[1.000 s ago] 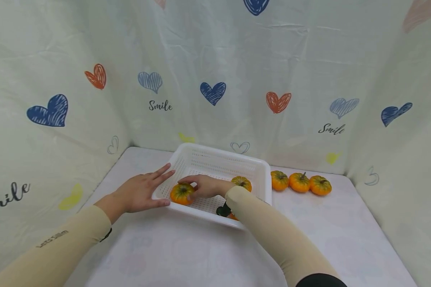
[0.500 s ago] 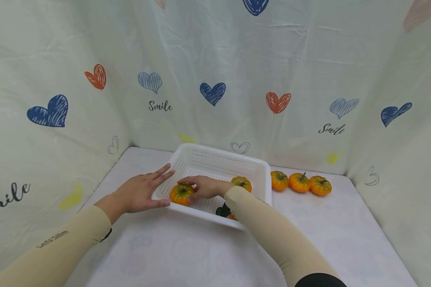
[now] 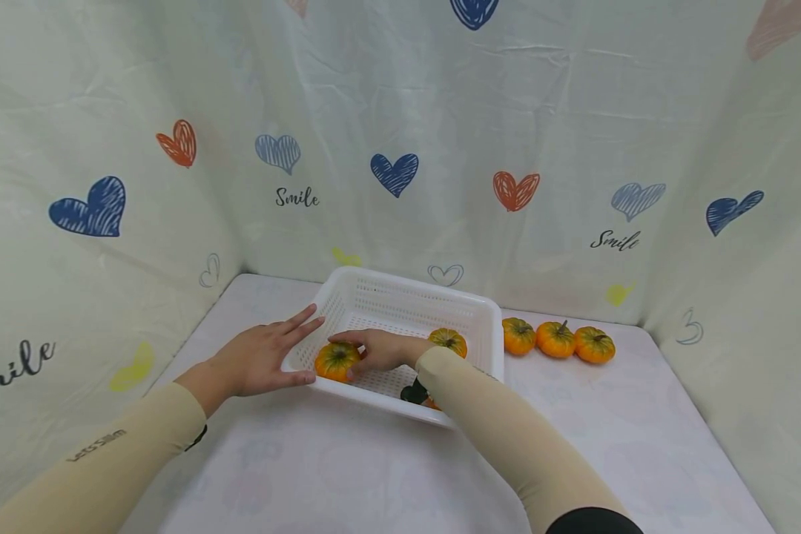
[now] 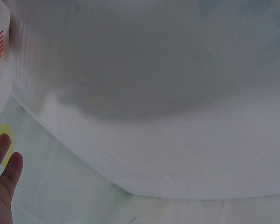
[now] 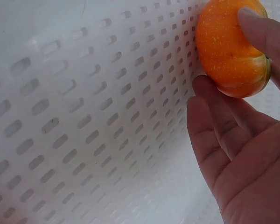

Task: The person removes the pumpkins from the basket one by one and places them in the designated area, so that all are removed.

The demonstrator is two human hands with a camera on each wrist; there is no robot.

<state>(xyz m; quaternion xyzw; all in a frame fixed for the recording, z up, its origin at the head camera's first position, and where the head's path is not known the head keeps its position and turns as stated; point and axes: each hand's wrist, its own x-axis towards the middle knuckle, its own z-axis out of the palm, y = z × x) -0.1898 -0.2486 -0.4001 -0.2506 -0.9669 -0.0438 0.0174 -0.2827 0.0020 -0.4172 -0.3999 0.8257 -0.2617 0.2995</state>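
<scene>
Inside the left end of a white plastic basket [image 3: 400,414], my right hand [image 3: 389,348] grips a small orange pumpkin [image 3: 336,362] with green streaks on top. The right wrist view has the thumb on one side of this pumpkin [image 5: 231,46] and fingers under the other, close to the perforated basket wall [image 5: 98,107]. My left hand [image 3: 267,360] lies with straight, spread fingers at the basket's left rim; two of its fingers [image 4: 11,170] show in the left wrist view. A second pumpkin [image 3: 449,340] sits farther right in the basket, partly behind my right forearm.
Three more small pumpkins [image 3: 556,340] stand in a row on the white table, right of the basket. Under my right wrist, a dark green object [image 3: 414,391] and a bit of orange show. A heart-printed curtain [image 3: 440,111] walls the table at the back and sides.
</scene>
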